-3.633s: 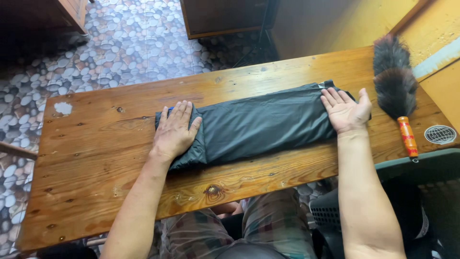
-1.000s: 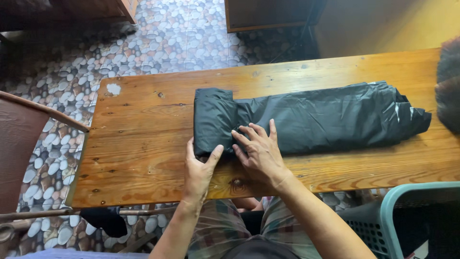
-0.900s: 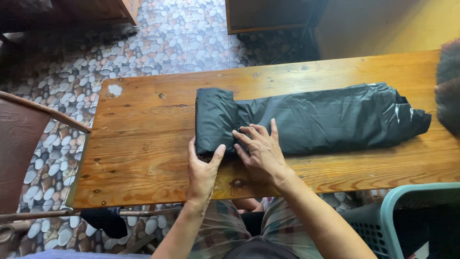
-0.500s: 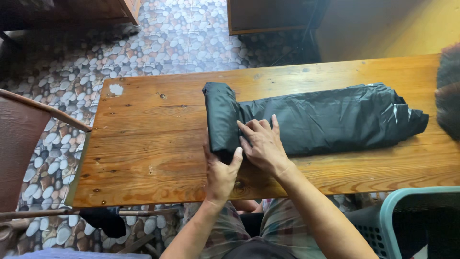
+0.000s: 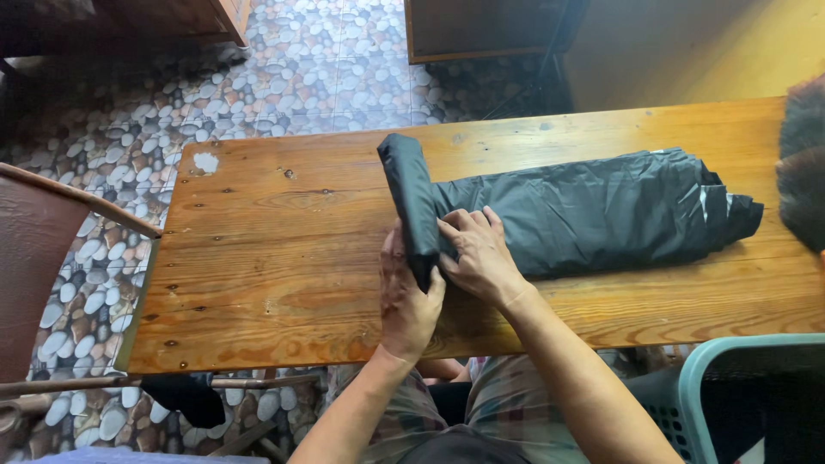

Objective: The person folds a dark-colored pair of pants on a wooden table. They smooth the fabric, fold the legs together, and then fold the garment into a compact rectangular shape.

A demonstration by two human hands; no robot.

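While one dark garment (image 5: 584, 210) is laid lengthwise on the wooden table (image 5: 258, 258), its rolled end is clasped by two hands: the left hand (image 5: 408, 296) is cupped against the roll's near tip, and the right hand (image 5: 481, 258) is pressed flat on the cloth just beside it. Bare wood is left open toward the table's left edge, and a narrower strip along its near edge. One teal basket (image 5: 730, 378) is seen below the table's right corner, one brown chair (image 5: 43, 258) beyond its left edge.
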